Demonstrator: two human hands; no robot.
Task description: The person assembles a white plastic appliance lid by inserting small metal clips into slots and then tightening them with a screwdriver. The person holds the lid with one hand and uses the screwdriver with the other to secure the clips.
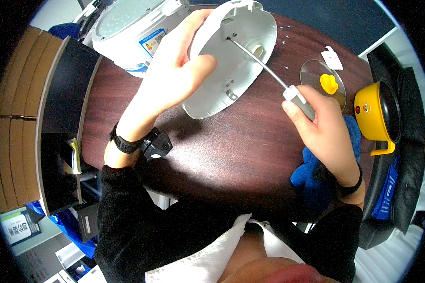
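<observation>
My left hand (174, 70) grips the rim of a white round plastic cover (231, 80), holding it tilted up off the dark wooden table (222, 151). In my right hand (323, 127) is a screwdriver (269, 70) with a clear-grey handle. Its metal shaft reaches up and left, and its tip sits at a screw hole on the cover's inner face. A black band with a small black device is on my left wrist.
A white cooker body (127, 28) stands at the back left. Loose screws (284, 35) lie at the back. A glass lid with a yellow knob (328, 82), a small white part (333, 57), a yellow pot (378, 113) and a blue cloth (311, 174) are to the right.
</observation>
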